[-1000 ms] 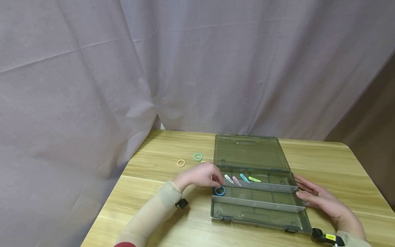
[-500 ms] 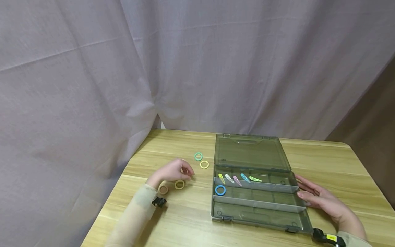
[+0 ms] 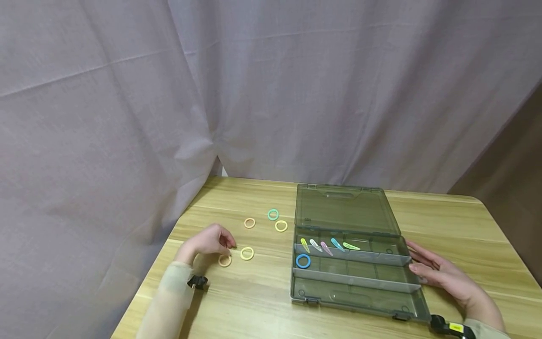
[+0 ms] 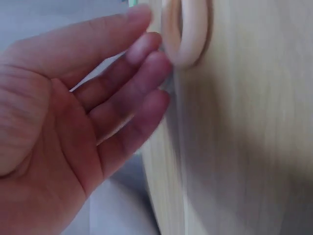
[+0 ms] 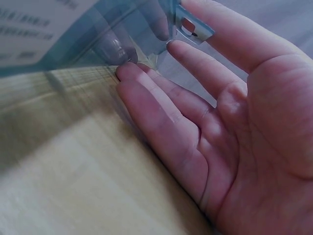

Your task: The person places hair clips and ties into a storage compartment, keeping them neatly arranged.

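Observation:
My left hand [image 3: 211, 241] reaches down at the left of the table, its loosely bent fingertips beside a peach hair tie [image 3: 225, 261]. In the left wrist view that hair tie [image 4: 193, 39] lies just beyond the fingertips, and nothing is pinched. My right hand [image 3: 450, 280] rests against the right side of a grey see-through divider case [image 3: 360, 297], thumb at its rim; the right wrist view shows fairly straight fingers touching the case wall [image 5: 98, 44]. A blue hair tie [image 3: 303, 261] lies at the left end of the middle compartment. Several snap hair clips [image 3: 326, 248] line the back compartment.
More hair ties lie loose on the wooden table [image 3: 254, 301]: a yellow one [image 3: 247, 253], another yellow one [image 3: 281, 226], a green one [image 3: 273, 214] and a peach one [image 3: 250, 223]. The case's lid [image 3: 345, 209] lies folded back. A grey curtain [image 3: 271, 94] hangs behind.
My left hand has let go of the blue hair tie in the middle compartment and moved left to the near peach hair tie. My right hand has stayed at the case.

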A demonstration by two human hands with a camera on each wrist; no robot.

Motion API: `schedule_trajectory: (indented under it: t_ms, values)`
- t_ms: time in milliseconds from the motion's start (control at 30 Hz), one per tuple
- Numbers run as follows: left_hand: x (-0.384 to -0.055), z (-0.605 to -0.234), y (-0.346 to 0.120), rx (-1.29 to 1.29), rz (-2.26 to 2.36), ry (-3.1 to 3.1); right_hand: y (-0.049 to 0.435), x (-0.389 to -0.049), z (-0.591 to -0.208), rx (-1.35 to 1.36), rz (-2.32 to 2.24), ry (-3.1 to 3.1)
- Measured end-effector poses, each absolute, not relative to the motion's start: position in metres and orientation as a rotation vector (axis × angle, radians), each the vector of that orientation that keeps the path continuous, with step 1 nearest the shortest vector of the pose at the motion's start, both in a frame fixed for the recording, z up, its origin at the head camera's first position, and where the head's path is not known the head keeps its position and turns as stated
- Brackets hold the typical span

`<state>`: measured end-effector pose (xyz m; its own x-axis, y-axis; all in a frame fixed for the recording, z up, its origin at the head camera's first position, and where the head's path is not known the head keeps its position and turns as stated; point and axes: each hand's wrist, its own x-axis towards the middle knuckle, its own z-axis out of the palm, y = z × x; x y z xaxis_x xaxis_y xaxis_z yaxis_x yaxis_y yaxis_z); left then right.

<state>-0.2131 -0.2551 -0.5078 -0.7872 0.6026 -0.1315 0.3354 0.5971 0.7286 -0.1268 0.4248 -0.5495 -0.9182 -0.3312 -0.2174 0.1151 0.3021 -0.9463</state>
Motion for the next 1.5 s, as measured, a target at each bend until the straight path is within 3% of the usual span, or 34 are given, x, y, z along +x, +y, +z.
schedule_trajectory:
  t_ms: [600, 1500]
  values:
    - [-0.202, -0.505, -0.267, 0.616, 0.921, 2.493, 0.424, -0.125, -0.548, -0.199, -1.66, 2.21]
    - [-0.209, -0.501, -0.254, 0.683, 0.974, 2.522, 0.424, -0.126, -0.548, -0.183, -1.666, 2.19]
